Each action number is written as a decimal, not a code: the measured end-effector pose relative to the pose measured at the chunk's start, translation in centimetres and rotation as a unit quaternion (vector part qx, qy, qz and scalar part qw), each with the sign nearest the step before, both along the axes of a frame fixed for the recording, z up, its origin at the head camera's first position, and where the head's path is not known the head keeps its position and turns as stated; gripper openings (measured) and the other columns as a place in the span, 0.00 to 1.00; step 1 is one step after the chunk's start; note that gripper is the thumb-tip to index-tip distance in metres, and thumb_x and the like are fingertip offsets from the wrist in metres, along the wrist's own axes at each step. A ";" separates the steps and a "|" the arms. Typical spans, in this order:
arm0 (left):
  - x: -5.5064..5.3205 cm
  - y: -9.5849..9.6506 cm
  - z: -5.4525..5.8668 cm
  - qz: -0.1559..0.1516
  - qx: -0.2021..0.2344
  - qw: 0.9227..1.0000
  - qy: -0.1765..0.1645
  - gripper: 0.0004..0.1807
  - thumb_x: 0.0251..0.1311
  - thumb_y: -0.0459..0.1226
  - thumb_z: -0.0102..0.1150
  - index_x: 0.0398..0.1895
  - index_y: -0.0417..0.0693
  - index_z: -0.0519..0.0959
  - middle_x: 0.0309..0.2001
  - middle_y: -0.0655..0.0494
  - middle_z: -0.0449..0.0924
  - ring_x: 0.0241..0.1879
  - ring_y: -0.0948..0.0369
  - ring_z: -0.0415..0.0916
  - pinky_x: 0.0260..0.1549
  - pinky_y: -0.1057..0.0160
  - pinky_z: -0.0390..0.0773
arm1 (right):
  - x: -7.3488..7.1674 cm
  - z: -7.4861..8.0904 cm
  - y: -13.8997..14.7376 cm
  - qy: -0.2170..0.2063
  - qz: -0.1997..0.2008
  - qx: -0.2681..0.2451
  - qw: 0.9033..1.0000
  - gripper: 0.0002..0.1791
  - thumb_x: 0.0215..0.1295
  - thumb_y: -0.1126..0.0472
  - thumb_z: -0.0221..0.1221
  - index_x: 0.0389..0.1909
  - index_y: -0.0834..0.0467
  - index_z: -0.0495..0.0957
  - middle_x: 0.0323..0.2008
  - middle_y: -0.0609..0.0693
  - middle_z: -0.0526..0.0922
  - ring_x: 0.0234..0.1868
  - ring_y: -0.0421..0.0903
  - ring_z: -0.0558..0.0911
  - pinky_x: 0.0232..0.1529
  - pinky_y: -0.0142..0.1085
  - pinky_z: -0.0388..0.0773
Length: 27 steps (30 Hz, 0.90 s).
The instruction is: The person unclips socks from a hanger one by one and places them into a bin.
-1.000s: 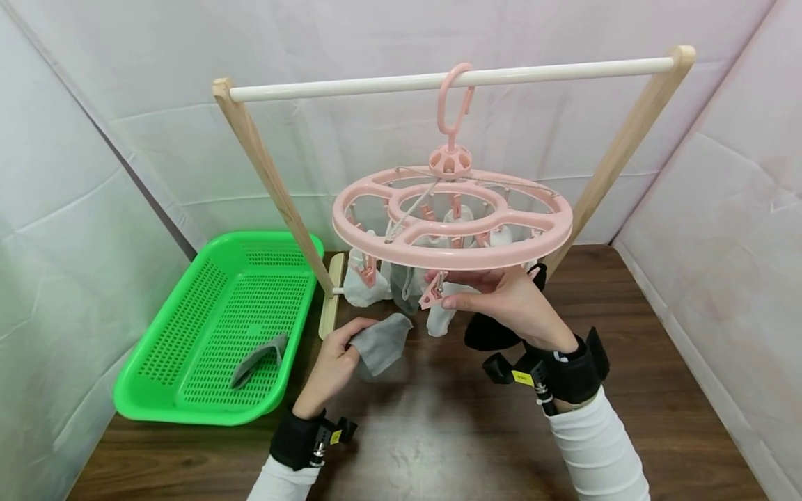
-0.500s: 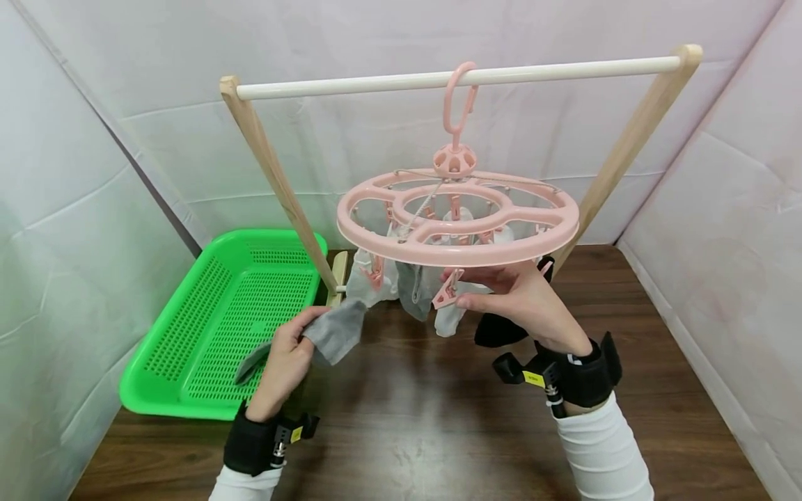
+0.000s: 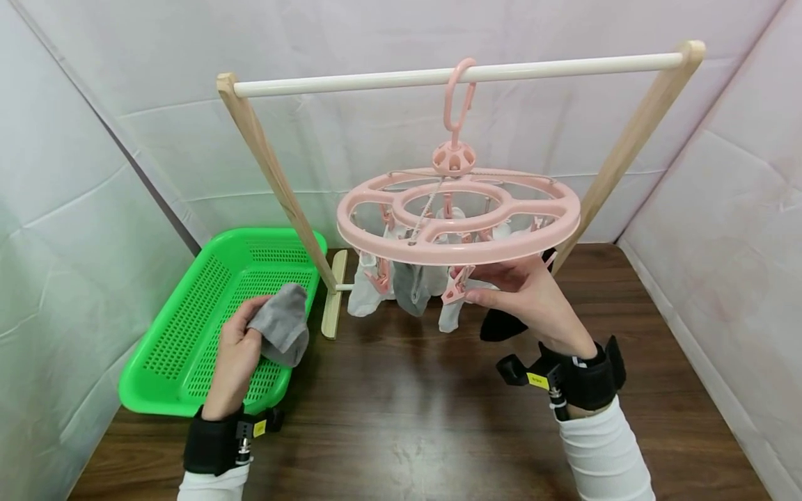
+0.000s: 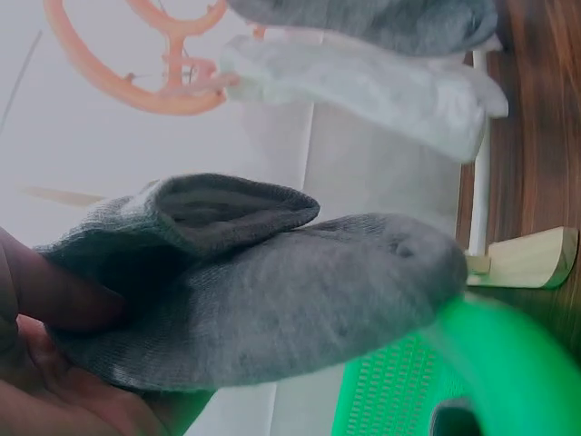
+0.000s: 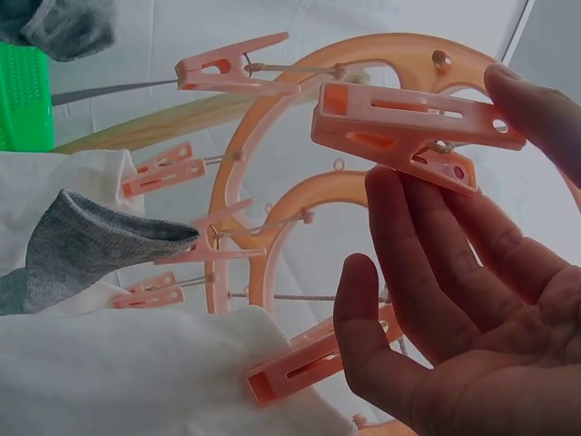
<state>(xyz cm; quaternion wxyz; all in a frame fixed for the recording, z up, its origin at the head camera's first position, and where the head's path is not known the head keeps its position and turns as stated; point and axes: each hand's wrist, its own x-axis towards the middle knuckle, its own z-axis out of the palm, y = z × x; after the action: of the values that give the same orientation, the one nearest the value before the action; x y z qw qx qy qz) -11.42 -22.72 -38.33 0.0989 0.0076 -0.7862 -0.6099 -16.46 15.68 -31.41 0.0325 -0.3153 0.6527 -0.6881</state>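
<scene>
Over the green basket (image 3: pixel 169 341), my left hand (image 3: pixel 233 351) pinches a grey sock (image 3: pixel 285 323) between thumb and fingers. The left wrist view shows the sock's opening folded up beside the thumb and its toe pointing away. My right hand (image 3: pixel 535 299) is below the front rim of a pink round hanger (image 3: pixel 464 256), holding a dangling clothespin (image 5: pixel 408 132). Its thumb lies on one end of the clothespin, with fingers underneath; no cloth is in this clothespin. Behind it hang several clipped socks, among them a white sock (image 5: pixel 136 372) and a grey sock (image 5: pixel 91 241).
The hanger hooks onto a white rod (image 3: pixel 351 85) between wooden posts (image 3: pixel 276 177). A wooden foot (image 3: pixel 335 296) stands close to the basket's right rim. A black sock (image 3: pixel 500 325) hangs beneath the right hand. White cloth walls (image 3: pixel 720 229) surround the brown table (image 3: pixel 401 417).
My left hand has carried the grey sock leftward, away from the hanger and over the basket. My right hand has stayed at the clothespin, with the hanger shifting slightly.
</scene>
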 end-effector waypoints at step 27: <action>-6.6 -13.6 -13.1 -0.095 0.184 0.978 0.034 0.23 0.77 0.32 0.33 0.72 0.46 0.60 0.71 0.47 0.57 0.70 0.54 0.54 0.66 0.52 0.53 | 0.6 -0.4 0.4 -0.013 -0.004 0.006 1.000 0.21 0.61 0.75 0.61 0.56 0.62 0.75 0.46 0.60 0.82 0.49 0.56 0.81 0.50 0.41 0.77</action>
<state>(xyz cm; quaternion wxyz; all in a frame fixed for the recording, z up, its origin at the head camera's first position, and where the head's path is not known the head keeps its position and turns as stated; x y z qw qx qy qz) -18.03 -36.31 -51.39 0.0641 -0.0692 -0.6538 -0.7508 -15.88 16.08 -31.78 0.0409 -0.3034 0.6577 -0.6883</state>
